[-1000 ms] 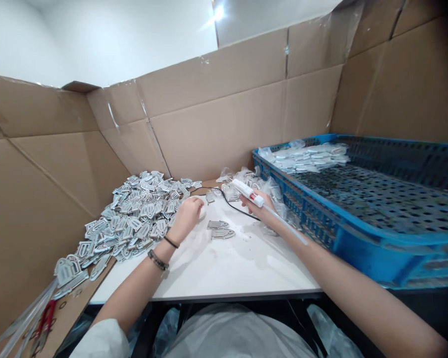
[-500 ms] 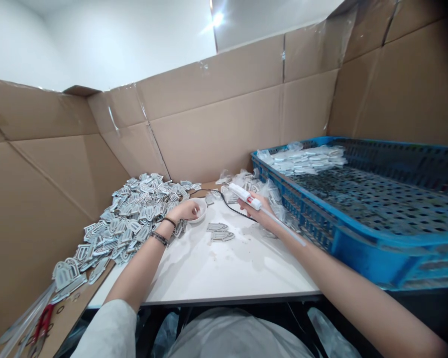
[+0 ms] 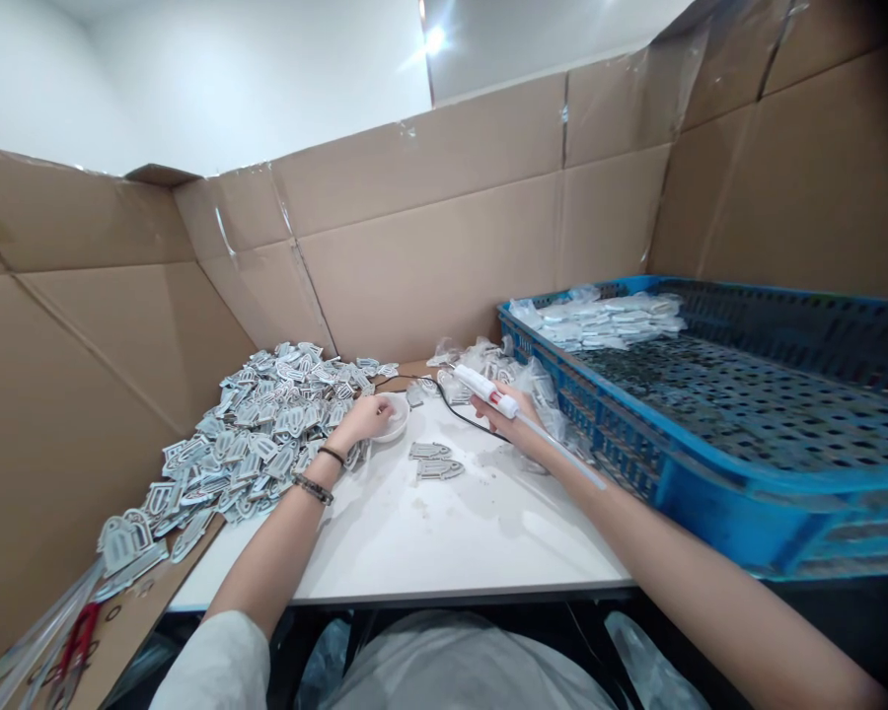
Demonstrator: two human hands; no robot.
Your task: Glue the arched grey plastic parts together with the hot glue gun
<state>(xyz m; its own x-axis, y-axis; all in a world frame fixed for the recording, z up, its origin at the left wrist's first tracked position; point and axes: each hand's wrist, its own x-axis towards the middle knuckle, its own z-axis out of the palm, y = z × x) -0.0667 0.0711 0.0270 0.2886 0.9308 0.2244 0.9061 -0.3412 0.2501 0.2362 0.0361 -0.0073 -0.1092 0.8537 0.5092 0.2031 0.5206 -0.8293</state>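
My left hand [image 3: 371, 416] reaches over the near-left rim of a small white bowl [image 3: 398, 422], its fingers bunched together in a pinch. Whatever sits between those fingertips is hidden or too small to name. In my right hand [image 3: 516, 419] is a white hot glue gun [image 3: 486, 390], its nozzle pointing to the far left. A clear glue stick [image 3: 562, 456] trails from its back end along my forearm. Between my hands, two grey flat slotted pieces [image 3: 438, 468] lie side by side on the white table [image 3: 459, 552].
A large heap of similar slotted pieces [image 3: 266, 434] covers the left side. Red-handled scissors [image 3: 78, 646] and clear sticks [image 3: 37, 641] lie front left. At right stands a blue crate [image 3: 710, 493] with wrapped packs [image 3: 607, 318]. Plastic bags [image 3: 540, 385] and a black cable [image 3: 459, 412] are behind my right hand.
My left hand has drawn back slightly to the left and up at the bowl. The right hand and the glue gun stay nearly still.
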